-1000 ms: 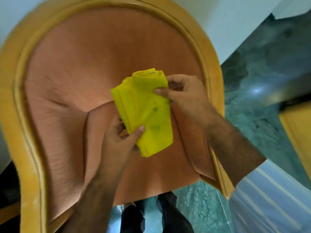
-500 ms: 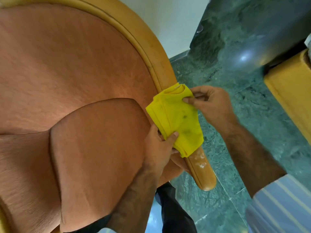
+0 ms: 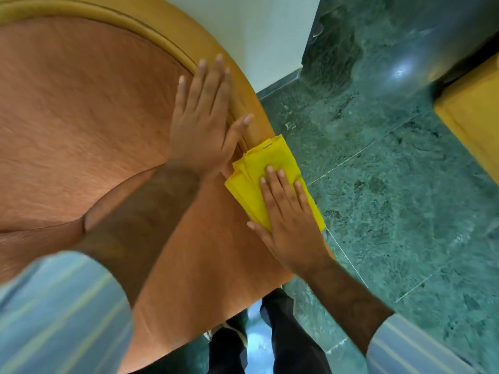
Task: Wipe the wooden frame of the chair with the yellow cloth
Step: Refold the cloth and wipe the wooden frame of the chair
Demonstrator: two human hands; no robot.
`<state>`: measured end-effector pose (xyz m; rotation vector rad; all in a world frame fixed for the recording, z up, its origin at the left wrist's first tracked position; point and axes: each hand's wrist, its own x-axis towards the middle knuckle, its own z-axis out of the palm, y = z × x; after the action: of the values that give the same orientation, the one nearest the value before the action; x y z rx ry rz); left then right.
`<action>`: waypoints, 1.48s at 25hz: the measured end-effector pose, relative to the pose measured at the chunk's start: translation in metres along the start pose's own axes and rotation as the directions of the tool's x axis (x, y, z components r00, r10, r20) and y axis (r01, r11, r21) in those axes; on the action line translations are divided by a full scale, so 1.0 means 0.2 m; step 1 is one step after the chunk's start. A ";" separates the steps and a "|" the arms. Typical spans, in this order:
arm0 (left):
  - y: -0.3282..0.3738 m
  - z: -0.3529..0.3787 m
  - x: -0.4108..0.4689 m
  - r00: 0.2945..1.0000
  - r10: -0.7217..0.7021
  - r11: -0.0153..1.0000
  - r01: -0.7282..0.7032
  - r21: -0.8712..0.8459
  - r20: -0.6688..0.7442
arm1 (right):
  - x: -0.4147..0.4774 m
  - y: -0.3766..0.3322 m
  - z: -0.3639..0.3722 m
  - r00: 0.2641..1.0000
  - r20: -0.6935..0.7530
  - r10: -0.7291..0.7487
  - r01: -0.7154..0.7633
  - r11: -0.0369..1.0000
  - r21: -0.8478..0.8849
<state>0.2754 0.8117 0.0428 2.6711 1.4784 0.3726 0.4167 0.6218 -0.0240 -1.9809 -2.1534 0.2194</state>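
Fingers of the right hand (image 3: 290, 220) press flat on the folded yellow cloth (image 3: 266, 172), pinning it over the chair's curved golden wooden frame (image 3: 258, 122). The left hand (image 3: 204, 122) lies open, bracing the orange upholstery (image 3: 81, 103). Wiping is starting; next, slide along the rail.

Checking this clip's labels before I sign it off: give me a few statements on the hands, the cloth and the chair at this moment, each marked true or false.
1. The right hand presses the yellow cloth flat onto the chair's wooden frame. True.
2. The left hand also grips the cloth. False: it lies open on the chair back, beside the frame, apart from the cloth.
3. The cloth is folded into layers. True.
4. The chair's upholstery is green. False: it is orange-pink; the floor is green.
5. The cloth lies on the floor. False: it sits on the frame under the right hand.
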 end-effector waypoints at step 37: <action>-0.08 -0.04 0.18 0.967 0.150 0.983 -0.168 0.073 0.207 | 0.09 0.05 0.04 0.985 0.021 0.169 -0.169 0.986 0.005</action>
<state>0.2776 0.8501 0.0548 2.8081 1.2578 0.0409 0.4235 0.6403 -0.0328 -2.1683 -1.9932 0.2739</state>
